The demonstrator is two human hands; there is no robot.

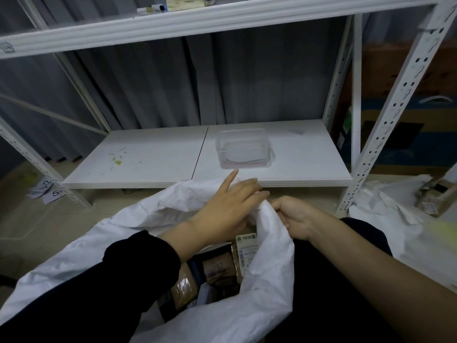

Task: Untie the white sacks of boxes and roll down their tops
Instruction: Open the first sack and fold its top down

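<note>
White metal shelf (259, 154) against grey curtains, a clear tub (243, 148) on it. Below the shelf's front edge, an untied white sack (267, 268) gapes, showing boxes (217, 268). Left hand (227, 206), fingers spread, presses the far rim; right hand (294, 219) pinches the near rim, likely to start rolling it down.

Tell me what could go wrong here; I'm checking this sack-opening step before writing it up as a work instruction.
1. The right hand grips only a bunched edge of the white sack; the thin material might slip or tear.
2. The left hand reaches over the open mouth, so rolling the top could snag on the boxes inside.
3. The low shelf stands close ahead and may crowd the sack.
</note>
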